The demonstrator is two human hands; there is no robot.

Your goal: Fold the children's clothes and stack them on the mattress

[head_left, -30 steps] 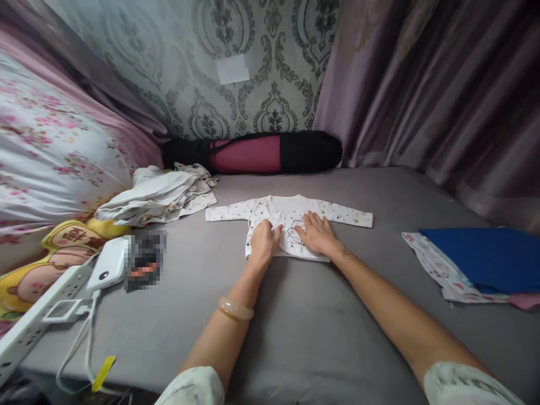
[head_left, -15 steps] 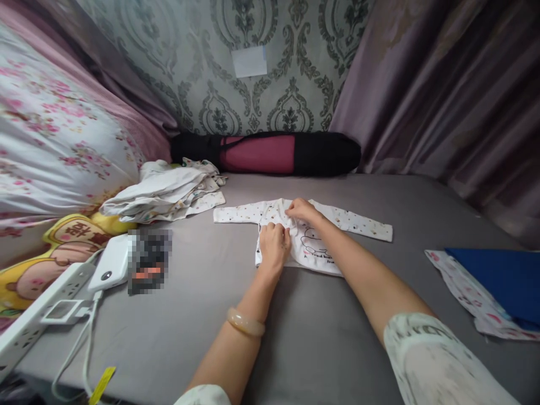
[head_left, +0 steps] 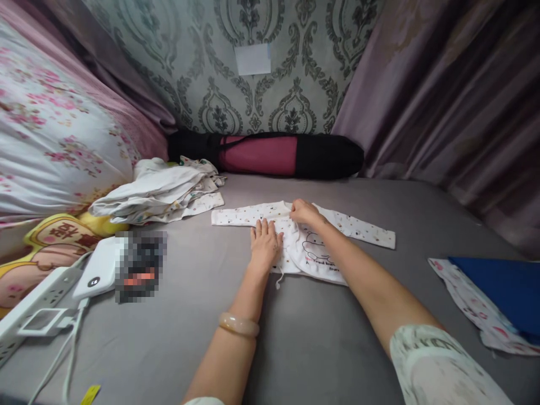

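Observation:
A small white long-sleeved baby top [head_left: 354, 229] with coloured dots and a cartoon print lies spread on the grey bed sheet [head_left: 304, 337], sleeves out to both sides. My left hand [head_left: 264, 246] lies flat on the top's left half, fingers stretched out and together. My right hand [head_left: 302, 211] is closed at the neckline, pinching the fabric of the top near the collar. A pale bangle [head_left: 238, 324] sits on my left wrist.
A heap of white baby clothes [head_left: 162, 191] lies at the back left. A black and maroon rolled bag [head_left: 270, 153] rests against the wall. A white power strip [head_left: 37, 304], a power bank [head_left: 98, 269] and a blurred object [head_left: 139, 264] sit left. A blue folder [head_left: 502, 287] on printed cloth lies right.
My right hand moved from the chest of the top up to its collar and closed on the fabric. My left hand flattened out on the left half.

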